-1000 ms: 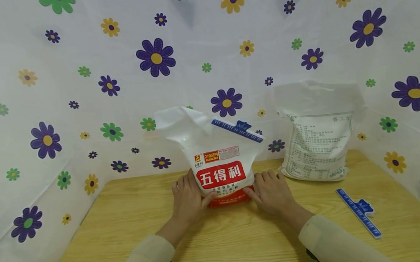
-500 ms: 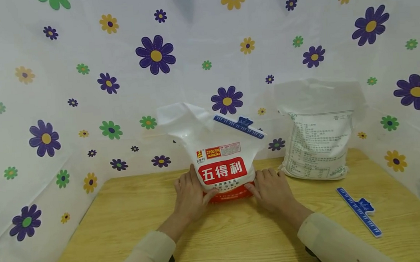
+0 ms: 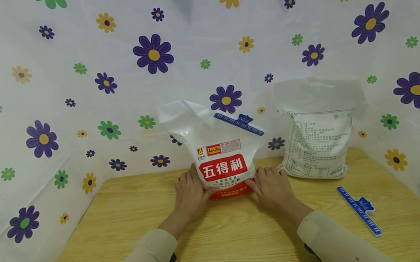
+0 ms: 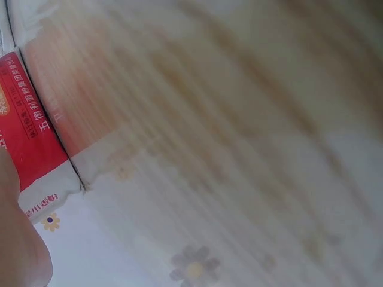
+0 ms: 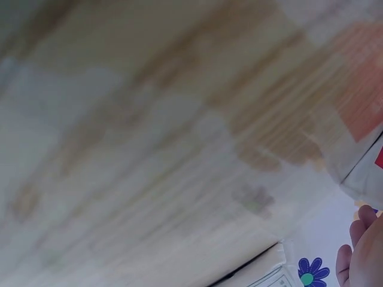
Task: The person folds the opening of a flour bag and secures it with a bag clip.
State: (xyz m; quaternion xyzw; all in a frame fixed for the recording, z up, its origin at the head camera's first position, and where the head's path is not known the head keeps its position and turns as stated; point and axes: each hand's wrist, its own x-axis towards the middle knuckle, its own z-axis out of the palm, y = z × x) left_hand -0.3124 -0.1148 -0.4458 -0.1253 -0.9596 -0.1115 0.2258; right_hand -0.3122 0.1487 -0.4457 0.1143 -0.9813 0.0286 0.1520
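A white and red flour bag (image 3: 222,167) stands on the table between both hands, its loose white top leaning left. The left hand (image 3: 190,194) grips its lower left side, thumb across the front. At the lower right side the right hand (image 3: 274,188) holds it the same way. A blue sealing clip (image 3: 239,124) sits slanted on the upper right of the bag. In the left wrist view the red lower part of the bag and a bit of the left hand (image 4: 21,239) show at the left edge. The right wrist view catches the right hand (image 5: 366,251) at the bag's corner.
A second white bag (image 3: 317,145) with green print stands upright at the back right. A loose blue clip (image 3: 359,211) lies on the wooden table (image 3: 231,242) in front of it. A flower-patterned white sheet (image 3: 189,28) rises behind and at both sides.
Both hands have slid the flour bag slightly back, away from the person, keeping their grip. The view has shifted a little; the second bag and loose clip stay in place.
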